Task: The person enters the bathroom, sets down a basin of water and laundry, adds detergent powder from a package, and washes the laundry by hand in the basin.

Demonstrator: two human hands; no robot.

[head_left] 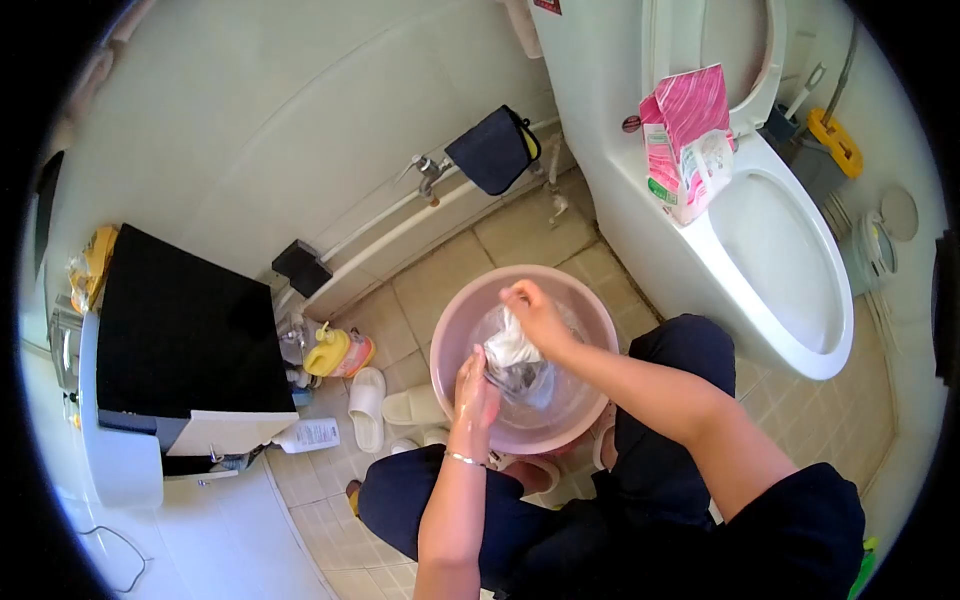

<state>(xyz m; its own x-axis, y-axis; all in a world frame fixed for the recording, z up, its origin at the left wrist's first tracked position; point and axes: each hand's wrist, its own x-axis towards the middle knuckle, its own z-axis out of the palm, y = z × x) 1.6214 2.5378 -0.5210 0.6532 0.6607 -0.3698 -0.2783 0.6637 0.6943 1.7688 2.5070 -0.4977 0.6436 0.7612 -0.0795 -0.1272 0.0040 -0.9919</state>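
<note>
A round pink basin (451, 345) stands on the tiled floor between my knees, with water and a wet cloth in it. The white part of the cloth (512, 343) hangs over the basin, bunched between my two hands. My right hand (533, 312) is closed on its upper end. My left hand (474, 385), with a bracelet at the wrist, is at the lower left side of the cloth; its fingers are pressed together along the cloth's edge. Beneath the white part, a greyish, see-through part lies in the water.
A toilet (775, 255) stands at the right, with a pink and white bag (690, 145) on its rim. White slippers (368, 408), a yellow and pink bottle (340, 353) and a white bottle (308, 436) are left of the basin. A black-topped cabinet (190, 330) is far left.
</note>
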